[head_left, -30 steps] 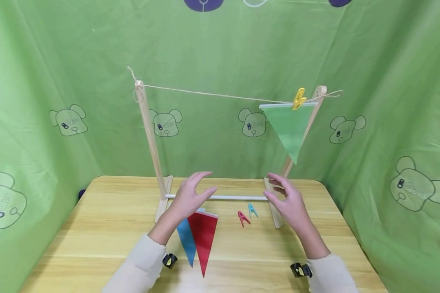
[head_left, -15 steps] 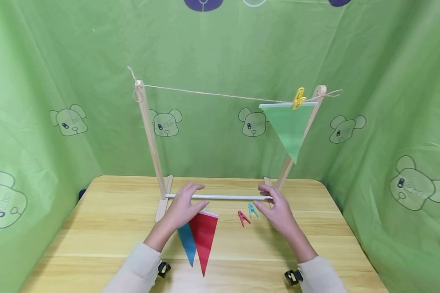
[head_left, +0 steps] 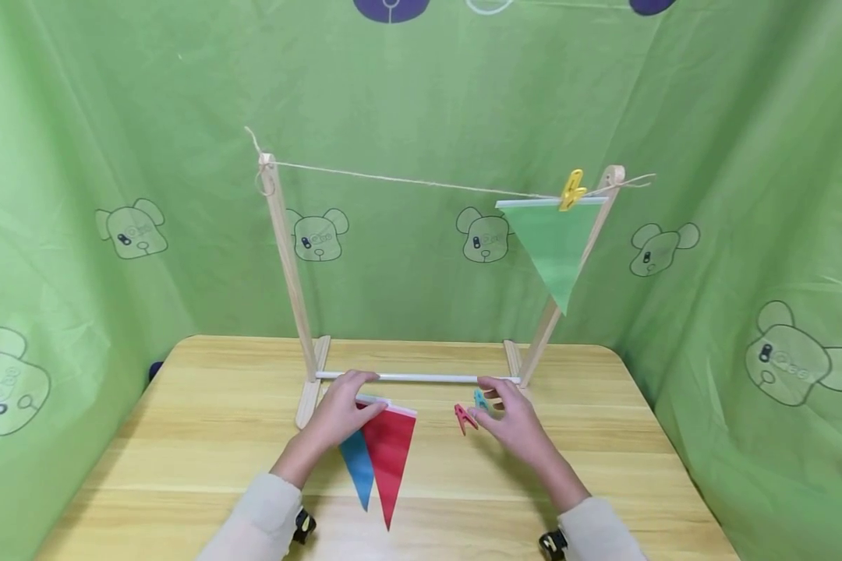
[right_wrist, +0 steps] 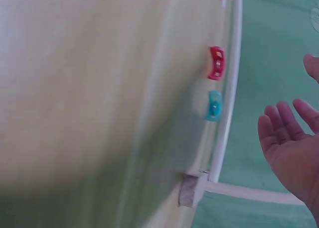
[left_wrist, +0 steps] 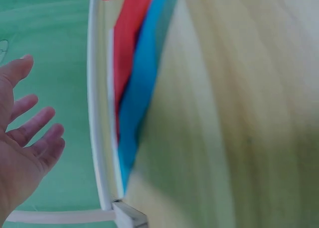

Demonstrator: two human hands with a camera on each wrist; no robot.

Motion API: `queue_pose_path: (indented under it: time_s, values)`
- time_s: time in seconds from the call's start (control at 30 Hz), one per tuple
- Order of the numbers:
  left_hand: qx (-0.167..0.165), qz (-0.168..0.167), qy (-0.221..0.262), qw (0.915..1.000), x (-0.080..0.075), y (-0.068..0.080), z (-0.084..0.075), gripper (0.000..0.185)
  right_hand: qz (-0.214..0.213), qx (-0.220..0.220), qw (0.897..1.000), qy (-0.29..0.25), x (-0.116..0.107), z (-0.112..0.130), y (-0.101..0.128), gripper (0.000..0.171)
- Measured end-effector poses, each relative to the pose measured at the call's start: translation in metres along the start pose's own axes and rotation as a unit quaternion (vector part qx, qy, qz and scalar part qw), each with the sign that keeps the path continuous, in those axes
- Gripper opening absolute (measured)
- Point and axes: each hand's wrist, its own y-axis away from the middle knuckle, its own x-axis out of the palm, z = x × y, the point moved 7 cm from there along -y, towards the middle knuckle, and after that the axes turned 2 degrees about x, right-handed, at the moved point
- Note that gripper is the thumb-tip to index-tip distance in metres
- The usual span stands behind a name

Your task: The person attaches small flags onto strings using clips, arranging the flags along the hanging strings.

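My left hand [head_left: 337,411] hovers over the top edges of a red pennant [head_left: 390,460] and a blue pennant [head_left: 358,467], which overlap on the table. Its fingers are spread and relaxed, with nothing in them in the left wrist view. Beside a blue clothespin [head_left: 480,399] and a red clothespin [head_left: 464,419] is my right hand [head_left: 515,421], partly covering the blue one. The right wrist view shows those fingers apart from both clothespins. A green pennant [head_left: 550,245] hangs from the string [head_left: 407,181] by a yellow clip [head_left: 572,190].
The string runs between two wooden posts, the left post [head_left: 288,269] and the right post [head_left: 543,335]. A white rod [head_left: 428,378] joins their feet low down. Everything stands on a wooden table [head_left: 182,452], with a green curtain [head_left: 407,93] behind.
Both hands have come down and nearer the person, the left toward the pennants, the right inward toward the clothespins. The pennants and clothespins have stayed in place.
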Motion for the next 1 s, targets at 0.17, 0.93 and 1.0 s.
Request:
queue_pose_path:
  time_s: [0.17, 0.93, 1.0]
  values:
    - [-0.008, 0.001, -0.015, 0.9998, 0.006, 0.005, 0.012, 0.05, 0.012, -0.003, 0.999, 0.037, 0.013, -0.006, 0.003, 0.059]
    - [-0.041, 0.009, -0.035, 0.9985, 0.025, 0.002, 0.043, 0.043, 0.023, 0.042, 0.991, 0.127, 0.033, -0.02, 0.004, 0.053]
    - [-0.04, 0.008, -0.037, 0.9985, 0.025, 0.002, 0.045, 0.042, 0.023, 0.044, 0.99, 0.129, 0.034, -0.022, 0.004, 0.053]
